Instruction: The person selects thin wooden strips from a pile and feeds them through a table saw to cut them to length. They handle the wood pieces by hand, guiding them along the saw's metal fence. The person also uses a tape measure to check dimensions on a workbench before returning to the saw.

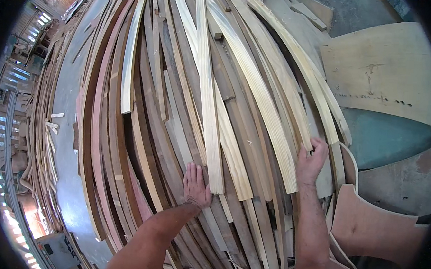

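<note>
A broad stack of long wooden strips (161, 146), some pale and some brown, runs away from me. My left hand (197, 186) lies on the strips with its fingers stretched out, holding nothing. Just to its right is the near end of a pale strip (210, 134), which crosses over others at a slant. On the right of the stack, my right hand (313, 159) is closed on the near end of a pale wooden strip (290, 102). Part of its grip is hidden behind the fingers. A wide, light-grained strip (263, 105) ends left of that wrist.
Curved plywood pieces (376, 223) stand at the lower right, near a large pale board (382, 65) with marks on it. A green panel (386, 136) lies between. To the left are a grey surface (78, 200) with small offcuts (52, 125) and more stacked strips (42, 140).
</note>
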The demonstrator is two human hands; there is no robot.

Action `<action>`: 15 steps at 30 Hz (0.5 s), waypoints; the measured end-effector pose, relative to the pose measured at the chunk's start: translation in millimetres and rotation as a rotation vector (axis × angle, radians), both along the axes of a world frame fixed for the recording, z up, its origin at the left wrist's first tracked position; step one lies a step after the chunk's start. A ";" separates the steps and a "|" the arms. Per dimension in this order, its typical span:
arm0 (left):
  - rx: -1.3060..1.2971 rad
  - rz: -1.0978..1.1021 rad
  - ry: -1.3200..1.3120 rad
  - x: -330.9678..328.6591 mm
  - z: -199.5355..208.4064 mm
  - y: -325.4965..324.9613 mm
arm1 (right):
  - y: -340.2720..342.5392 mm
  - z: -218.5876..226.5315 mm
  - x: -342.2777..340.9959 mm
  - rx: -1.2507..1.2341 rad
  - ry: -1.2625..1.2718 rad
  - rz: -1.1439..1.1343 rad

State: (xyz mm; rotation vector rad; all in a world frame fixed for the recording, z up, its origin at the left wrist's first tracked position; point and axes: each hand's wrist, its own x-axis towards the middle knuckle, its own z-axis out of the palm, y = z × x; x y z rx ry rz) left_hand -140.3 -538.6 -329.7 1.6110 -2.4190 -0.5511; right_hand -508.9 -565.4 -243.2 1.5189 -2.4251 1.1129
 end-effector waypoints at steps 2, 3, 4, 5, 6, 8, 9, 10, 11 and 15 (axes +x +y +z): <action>0.012 0.018 -0.006 -1.6 2.9 0.0 | 1.3 -5.1 -2.9 -0.001 -0.052 -0.005; 0.006 0.014 -0.010 -1.0 0.8 -0.3 | 1.4 -9.4 -5.2 0.000 -0.099 -0.004; 0.000 0.011 -0.014 0.4 -3.0 0.7 | 1.5 -12.9 -7.7 0.001 -0.146 -0.003; -0.006 0.009 -0.018 1.2 -5.1 1.7 | 2.0 -15.6 -11.2 0.012 -0.161 -0.023; -0.031 -0.003 -0.008 1.5 -5.1 2.0 | 1.9 -17.9 -14.9 0.023 -0.177 -0.042; -0.028 -0.004 -0.012 1.2 -6.1 1.4 | 0.1 -21.8 -24.8 0.058 -0.309 -0.096; -0.026 -0.005 -0.015 1.4 -6.5 1.6 | -2.2 -22.5 -30.5 0.083 -0.424 -0.133; -0.029 -0.005 -0.014 1.7 -6.8 1.7 | -3.2 -23.6 -34.5 0.108 -0.539 -0.169; -0.032 -0.005 -0.013 1.9 -7.1 1.8 | -2.5 -25.0 -36.5 0.120 -0.500 -0.162; -0.045 -0.010 -0.013 0.3 -6.9 0.3 | 2.8 -45.6 -55.7 0.077 -0.695 -0.145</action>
